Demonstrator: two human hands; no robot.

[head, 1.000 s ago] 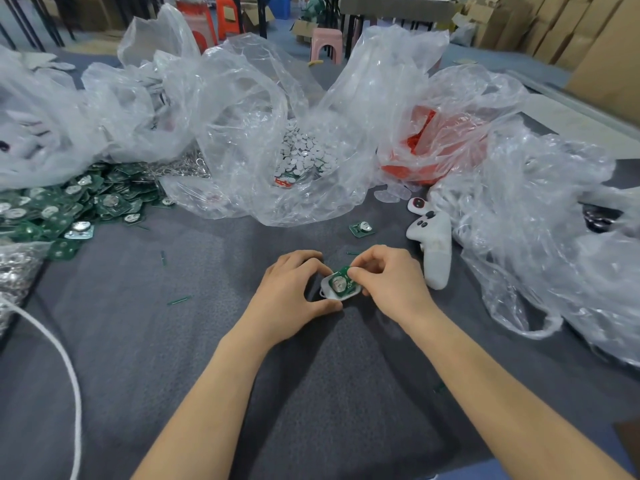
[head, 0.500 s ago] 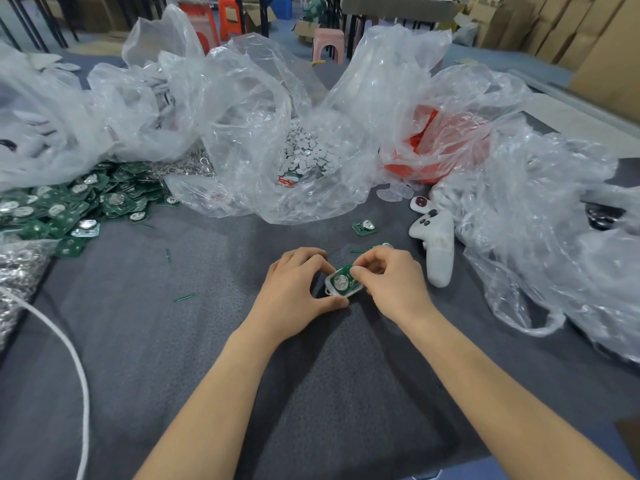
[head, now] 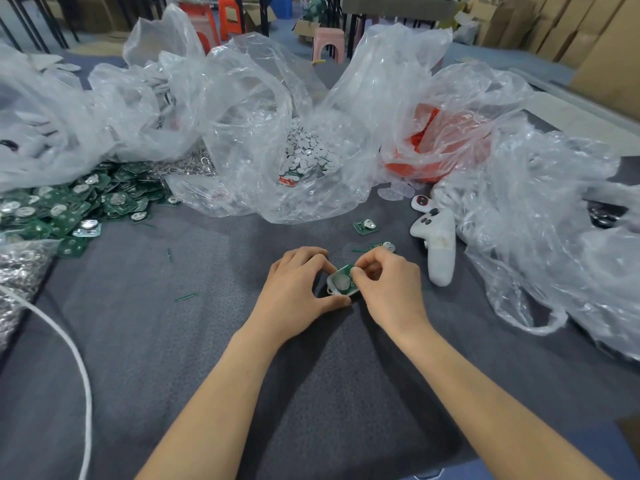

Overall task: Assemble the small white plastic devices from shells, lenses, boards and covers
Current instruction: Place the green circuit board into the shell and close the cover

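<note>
i see the left hand (head: 301, 289) and right hand (head: 388, 285) meeting at the middle of the grey desk (head: 173, 341). between them sits a white shell (head: 331, 290) with a green board (head: 347, 271) lying in it. the left hand pinches the shell between thumb and curled fingers. the right hand pinches the board's far end with thumb and forefinger; its knuckles hide that end, so i cannot tell whether the board is fully seated.

just behind the right hand lies a loose board (head: 384, 245), and another spare board (head: 364, 226) a little farther back. a white controller (head: 437, 244) lies to the right, partly against a crumpled clear bag (head: 536, 237). a small white device (head: 420, 201) with a red spot sits just beyond it.

a heap of green boards (head: 69, 206) spreads at the far left. an open bag of white discs (head: 308, 150) stands behind the hands, a bag of red parts (head: 436, 147) to its right. a white cable (head: 69, 348) curves across the near left, and a bag of what look like small metal parts (head: 17, 271) sits at the left edge.
</note>
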